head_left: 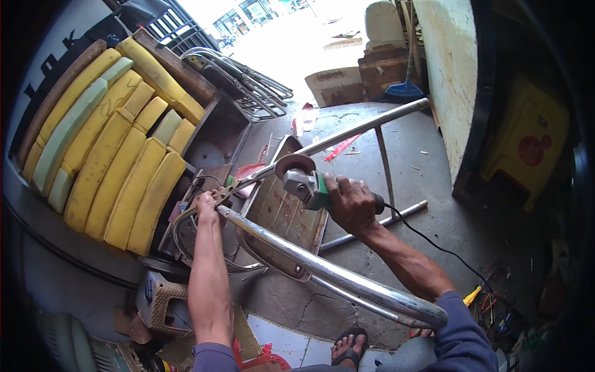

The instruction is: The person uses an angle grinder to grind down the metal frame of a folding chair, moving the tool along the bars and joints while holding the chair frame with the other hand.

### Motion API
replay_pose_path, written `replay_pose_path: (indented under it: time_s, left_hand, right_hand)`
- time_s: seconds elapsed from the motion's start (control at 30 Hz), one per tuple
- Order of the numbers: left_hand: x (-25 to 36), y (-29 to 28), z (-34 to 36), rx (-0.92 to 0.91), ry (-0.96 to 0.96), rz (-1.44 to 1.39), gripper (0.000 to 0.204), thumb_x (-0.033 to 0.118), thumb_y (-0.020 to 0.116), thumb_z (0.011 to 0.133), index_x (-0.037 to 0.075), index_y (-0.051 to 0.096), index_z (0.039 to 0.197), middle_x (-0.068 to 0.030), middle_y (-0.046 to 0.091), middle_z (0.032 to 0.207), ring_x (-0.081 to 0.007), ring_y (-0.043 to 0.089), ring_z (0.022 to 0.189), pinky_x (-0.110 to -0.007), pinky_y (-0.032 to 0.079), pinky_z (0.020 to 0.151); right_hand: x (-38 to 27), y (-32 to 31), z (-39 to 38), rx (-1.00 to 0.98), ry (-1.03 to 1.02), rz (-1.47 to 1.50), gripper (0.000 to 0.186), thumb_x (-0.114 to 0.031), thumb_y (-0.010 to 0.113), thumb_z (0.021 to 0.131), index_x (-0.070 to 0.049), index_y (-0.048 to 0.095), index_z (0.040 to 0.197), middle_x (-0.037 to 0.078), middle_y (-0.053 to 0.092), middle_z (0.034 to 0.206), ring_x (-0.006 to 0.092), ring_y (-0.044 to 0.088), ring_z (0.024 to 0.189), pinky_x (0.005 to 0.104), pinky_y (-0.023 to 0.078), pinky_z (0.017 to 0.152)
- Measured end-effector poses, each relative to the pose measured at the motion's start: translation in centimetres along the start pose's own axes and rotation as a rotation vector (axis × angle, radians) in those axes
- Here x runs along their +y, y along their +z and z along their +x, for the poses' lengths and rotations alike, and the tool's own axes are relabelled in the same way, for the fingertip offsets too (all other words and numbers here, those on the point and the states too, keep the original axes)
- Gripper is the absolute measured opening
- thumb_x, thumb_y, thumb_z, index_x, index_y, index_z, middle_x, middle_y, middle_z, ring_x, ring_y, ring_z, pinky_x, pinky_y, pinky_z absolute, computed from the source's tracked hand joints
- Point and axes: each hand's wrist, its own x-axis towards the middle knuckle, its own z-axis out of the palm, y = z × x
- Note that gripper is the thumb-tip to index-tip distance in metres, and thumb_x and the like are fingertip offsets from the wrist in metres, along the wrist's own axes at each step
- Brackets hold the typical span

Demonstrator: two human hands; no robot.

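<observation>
In my right hand (pixel 353 204) is a green and grey angle grinder (pixel 310 189), its black cord trailing off to the lower right. The grinder's brown disc (pixel 294 166) is at a metal tube of a chair frame (pixel 365 131); whether it touches cannot be told. My left hand (pixel 209 203) is closed around the frame near a joint where its tubes meet. The chrome tube (pixel 334 274) curves toward me at the lower right. A worn brown seat panel (pixel 282 223) sits within the frame.
Yellow and pale green foam pads (pixel 118 149) are stacked at left. Folded metal chair frames (pixel 248 84) lean behind them. A plastic stool (pixel 162 304) stands near my left arm. A blue broom (pixel 404 88) is at the back, tools (pixel 493 304) lie at lower right, and red scraps litter the floor.
</observation>
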Motion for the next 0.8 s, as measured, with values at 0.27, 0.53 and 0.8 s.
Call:
replay_pose_path:
  time_s: [0.27,0.53,0.8]
  left_hand:
    - [0.3,0.0,-1.4,-0.012,0.034,0.028,0.003,0.003,0.048,0.092,0.004,0.045,0.093,-0.0148,0.059,0.089,-0.0333,0.069,0.078,-0.05,0.066,0.074]
    - [0.8,-2.1,2.7,-0.009,0.028,0.046,0.006,0.001,0.048,0.094,0.005,0.044,0.097,-0.0175,0.059,0.091,-0.0368,0.07,0.078,-0.054,0.065,0.071]
    - [-0.9,-1.8,2.1,-0.055,0.114,0.216,0.013,0.008,0.046,0.097,-0.001,0.055,0.093,-0.0159,0.062,0.095,-0.0334,0.071,0.093,-0.048,0.063,0.085]
  right_hand:
    - [-0.1,0.7,0.7,0.023,-0.174,-0.071,0.051,-0.021,0.064,0.09,-0.016,0.053,0.14,0.014,0.061,0.103,0.0293,0.065,0.08,0.048,0.056,0.071]
    - [4.7,-3.2,-0.9,0.046,-0.033,-0.133,0.049,-0.025,0.066,0.093,-0.017,0.054,0.14,0.013,0.061,0.105,0.0302,0.067,0.083,0.0501,0.057,0.072]
    - [13.4,-8.2,-2.5,0.063,0.121,-0.274,0.062,-0.027,0.076,0.082,-0.012,0.053,0.138,0.01,0.063,0.103,0.0278,0.07,0.082,0.0487,0.059,0.071]
